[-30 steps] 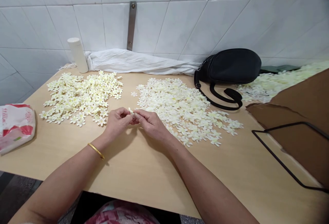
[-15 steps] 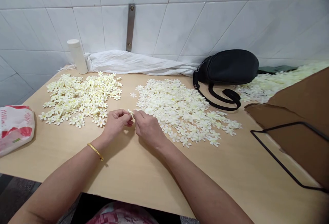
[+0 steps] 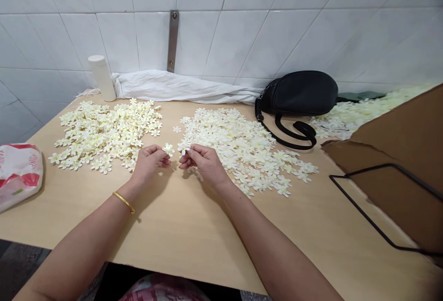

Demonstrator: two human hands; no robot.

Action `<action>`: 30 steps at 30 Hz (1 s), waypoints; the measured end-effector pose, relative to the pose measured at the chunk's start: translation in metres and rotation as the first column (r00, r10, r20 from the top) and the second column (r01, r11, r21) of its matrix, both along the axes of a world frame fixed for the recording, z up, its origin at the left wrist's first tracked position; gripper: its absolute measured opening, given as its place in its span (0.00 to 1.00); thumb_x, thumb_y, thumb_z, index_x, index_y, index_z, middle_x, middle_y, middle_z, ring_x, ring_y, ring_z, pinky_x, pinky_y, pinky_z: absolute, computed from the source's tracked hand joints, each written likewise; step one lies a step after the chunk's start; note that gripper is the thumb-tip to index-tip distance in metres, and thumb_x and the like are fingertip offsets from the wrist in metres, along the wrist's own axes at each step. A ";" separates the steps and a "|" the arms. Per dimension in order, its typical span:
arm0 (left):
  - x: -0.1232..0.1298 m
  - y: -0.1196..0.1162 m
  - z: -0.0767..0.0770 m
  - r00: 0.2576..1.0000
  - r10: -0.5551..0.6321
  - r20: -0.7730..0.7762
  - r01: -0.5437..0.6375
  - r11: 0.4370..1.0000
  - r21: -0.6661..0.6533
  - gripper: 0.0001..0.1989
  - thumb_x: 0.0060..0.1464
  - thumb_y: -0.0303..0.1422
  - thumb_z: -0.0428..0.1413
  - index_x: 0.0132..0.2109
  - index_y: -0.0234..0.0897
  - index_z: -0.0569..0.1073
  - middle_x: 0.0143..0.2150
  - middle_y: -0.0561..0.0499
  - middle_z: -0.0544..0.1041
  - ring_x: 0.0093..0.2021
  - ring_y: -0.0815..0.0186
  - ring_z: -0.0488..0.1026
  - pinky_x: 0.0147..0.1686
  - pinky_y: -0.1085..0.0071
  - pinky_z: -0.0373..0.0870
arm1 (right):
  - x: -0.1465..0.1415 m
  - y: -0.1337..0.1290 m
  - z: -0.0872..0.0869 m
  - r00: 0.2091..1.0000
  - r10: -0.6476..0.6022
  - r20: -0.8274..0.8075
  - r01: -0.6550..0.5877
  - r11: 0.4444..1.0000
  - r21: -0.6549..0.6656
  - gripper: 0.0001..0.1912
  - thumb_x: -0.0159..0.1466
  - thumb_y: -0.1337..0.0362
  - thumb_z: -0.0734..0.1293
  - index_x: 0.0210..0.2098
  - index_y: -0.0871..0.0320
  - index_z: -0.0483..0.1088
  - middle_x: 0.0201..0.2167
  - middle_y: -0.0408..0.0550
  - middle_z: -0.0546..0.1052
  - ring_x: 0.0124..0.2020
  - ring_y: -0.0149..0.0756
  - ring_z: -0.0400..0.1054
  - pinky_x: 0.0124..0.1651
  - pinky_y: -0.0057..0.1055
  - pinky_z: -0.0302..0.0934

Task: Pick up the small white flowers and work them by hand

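Between the fingertips of my left hand (image 3: 151, 160) is a small white flower with a yellowish centre (image 3: 168, 149). My right hand (image 3: 204, 162) pinches another white flower (image 3: 183, 148), a short gap to the right of the first. Both hands are above the wooden table (image 3: 180, 227). A heap of cream-yellow flowers (image 3: 107, 130) lies to the left, beyond my left hand. Whiter flowers form a second heap (image 3: 231, 139) behind and to the right of my right hand. One loose petal piece (image 3: 177, 129) lies between the heaps.
At the back stand a white bottle (image 3: 103, 79) and a rolled white cloth (image 3: 183, 88). A black bag (image 3: 301, 92) with its strap is at the back right. Brown cardboard (image 3: 398, 153) and a black metal frame (image 3: 370, 225) are at right, a red-white packet (image 3: 19, 174) at left.
My hands have moved apart from where they met. Two separate flowers now show, one in each hand. The camera view has shifted slightly.
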State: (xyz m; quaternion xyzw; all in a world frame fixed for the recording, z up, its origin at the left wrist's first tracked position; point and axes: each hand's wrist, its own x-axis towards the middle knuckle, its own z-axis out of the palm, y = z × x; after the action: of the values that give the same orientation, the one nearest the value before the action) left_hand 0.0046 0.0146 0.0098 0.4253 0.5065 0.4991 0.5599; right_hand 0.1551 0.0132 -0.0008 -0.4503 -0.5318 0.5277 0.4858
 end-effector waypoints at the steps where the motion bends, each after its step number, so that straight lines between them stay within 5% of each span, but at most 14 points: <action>1: -0.001 0.001 0.000 1.000 0.010 0.007 -0.010 1.000 -0.003 0.04 0.37 0.28 0.56 0.20 0.33 0.68 0.19 0.51 0.71 0.22 0.70 0.69 0.27 0.71 0.66 | 0.001 0.001 0.000 1.000 0.000 -0.010 0.000 1.000 -0.003 0.12 0.54 0.58 0.62 0.21 0.60 0.63 0.21 0.43 0.71 0.20 0.27 0.68 0.25 0.24 0.61; 6: -0.002 0.001 0.002 0.999 0.030 0.033 -0.030 0.999 -0.023 0.04 0.37 0.27 0.56 0.20 0.32 0.67 0.20 0.52 0.70 0.22 0.72 0.68 0.27 0.73 0.65 | 0.006 0.005 -0.004 0.997 0.013 0.072 -0.014 1.000 0.016 0.11 0.53 0.59 0.63 0.21 0.60 0.65 0.21 0.43 0.71 0.21 0.29 0.68 0.24 0.26 0.61; 9: -0.003 0.001 0.003 0.997 0.041 0.059 -0.039 0.998 -0.039 0.05 0.37 0.28 0.56 0.20 0.32 0.67 0.20 0.52 0.70 0.21 0.72 0.68 0.27 0.73 0.65 | 0.008 0.005 -0.009 0.938 -0.097 0.332 0.013 0.970 0.244 0.08 0.57 0.63 0.60 0.25 0.59 0.67 0.23 0.44 0.71 0.24 0.31 0.67 0.27 0.27 0.60; 12: -0.004 0.003 0.002 0.997 0.040 0.066 -0.038 0.999 -0.038 0.05 0.37 0.28 0.56 0.21 0.32 0.67 0.20 0.51 0.70 0.22 0.73 0.68 0.28 0.73 0.65 | 0.009 0.001 -0.009 0.650 -0.296 0.700 -0.182 0.834 0.521 0.09 0.57 0.71 0.58 0.27 0.59 0.68 0.27 0.48 0.72 0.28 0.32 0.64 0.31 0.28 0.55; 15: -0.005 0.004 0.000 0.997 0.034 0.066 -0.033 0.999 -0.027 0.05 0.38 0.28 0.56 0.21 0.32 0.67 0.20 0.52 0.70 0.22 0.72 0.68 0.28 0.73 0.66 | 0.009 -0.003 -0.006 0.310 -0.378 0.872 -0.440 0.756 0.484 0.09 0.56 0.75 0.58 0.28 0.60 0.69 0.31 0.51 0.72 0.29 0.33 0.62 0.32 0.29 0.50; 17: -0.005 0.005 0.000 0.997 0.039 0.067 -0.037 0.999 -0.027 0.04 0.38 0.28 0.56 0.22 0.32 0.67 0.20 0.52 0.70 0.22 0.72 0.68 0.27 0.73 0.66 | 0.008 -0.005 -0.003 0.218 -0.364 0.906 -0.527 0.737 0.423 0.09 0.57 0.74 0.58 0.28 0.60 0.69 0.31 0.52 0.71 0.30 0.34 0.61 0.33 0.30 0.49; 24: -0.004 0.004 0.002 0.997 0.050 0.064 -0.048 0.998 -0.034 0.04 0.38 0.27 0.55 0.22 0.32 0.66 0.20 0.51 0.70 0.21 0.72 0.67 0.26 0.73 0.65 | 0.010 -0.003 -0.003 0.333 -0.293 0.897 -0.468 0.774 0.426 0.10 0.58 0.74 0.58 0.31 0.60 0.71 0.33 0.51 0.71 0.35 0.36 0.61 0.38 0.31 0.49; 27: -0.005 0.005 0.003 0.994 0.074 0.076 -0.073 0.997 -0.025 0.04 0.38 0.26 0.55 0.22 0.32 0.66 0.20 0.52 0.70 0.21 0.73 0.67 0.26 0.73 0.65 | 0.006 -0.005 -0.006 0.384 -0.307 0.871 -0.486 0.735 0.473 0.15 0.58 0.75 0.57 0.38 0.57 0.71 0.35 0.51 0.70 0.37 0.36 0.60 0.39 0.31 0.49; 30: -0.005 0.004 0.003 0.993 0.086 0.082 -0.084 0.996 -0.026 0.04 0.38 0.26 0.55 0.21 0.33 0.66 0.19 0.52 0.69 0.21 0.74 0.67 0.26 0.74 0.65 | 0.003 -0.006 -0.009 0.354 -0.330 0.875 -0.523 0.706 0.478 0.15 0.57 0.75 0.58 0.36 0.56 0.71 0.34 0.51 0.70 0.37 0.38 0.58 0.39 0.32 0.49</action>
State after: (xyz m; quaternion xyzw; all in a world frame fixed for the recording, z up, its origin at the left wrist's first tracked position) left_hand -0.0003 0.0187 0.0130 0.3758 0.5062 0.5340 0.5633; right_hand 0.1580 0.0076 -0.0100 -0.4083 -0.8920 -0.0373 0.1902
